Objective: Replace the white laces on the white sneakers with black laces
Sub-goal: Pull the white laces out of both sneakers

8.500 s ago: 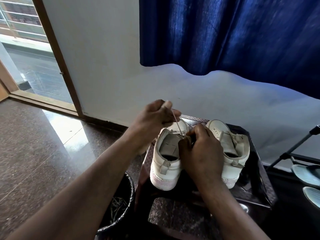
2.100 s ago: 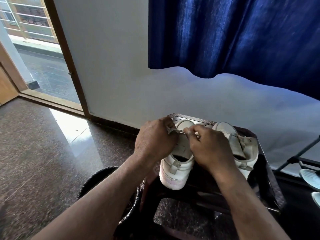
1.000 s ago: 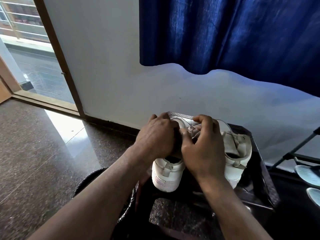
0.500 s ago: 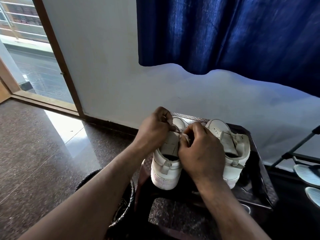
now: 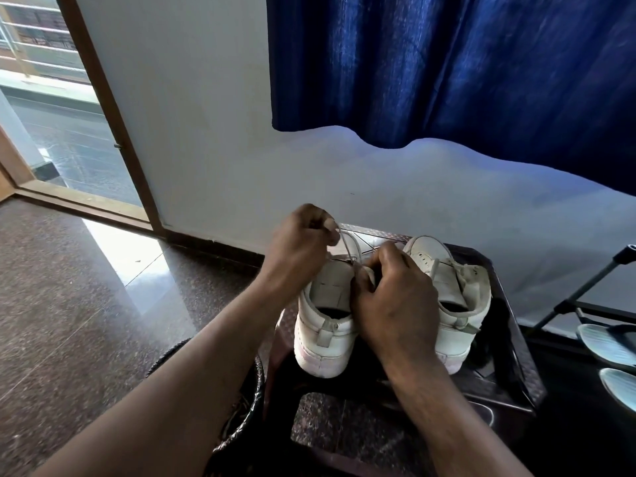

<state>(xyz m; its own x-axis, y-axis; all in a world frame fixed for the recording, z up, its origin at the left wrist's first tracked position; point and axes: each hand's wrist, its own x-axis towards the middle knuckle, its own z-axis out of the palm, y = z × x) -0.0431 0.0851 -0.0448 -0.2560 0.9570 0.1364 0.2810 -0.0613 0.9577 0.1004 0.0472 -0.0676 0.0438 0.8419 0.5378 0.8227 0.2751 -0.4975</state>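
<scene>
Two white sneakers stand heel-toward-me on a dark stool (image 5: 481, 383). My left hand (image 5: 297, 244) is raised above the left sneaker (image 5: 325, 333) and pinches a white lace (image 5: 347, 247) that runs taut down to the eyelets. On the same shoe's right eyelet side, my right hand (image 5: 395, 299) grips the edge with curled fingers. The right sneaker (image 5: 454, 290) still carries its white lace. A dark strand, maybe a black lace (image 5: 483, 349), lies by the right sneaker.
A black mesh bin (image 5: 241, 404) stands on the floor left of the stool. A blue curtain (image 5: 447, 70) hangs over the white wall behind. A metal rack (image 5: 585, 297) with sandals (image 5: 609, 346) is at the right. An open doorway (image 5: 51, 115) is at the far left.
My left hand has risen up and left, drawing the white lace out taut from the left sneaker. My right hand stays on the shoe's eyelet side.
</scene>
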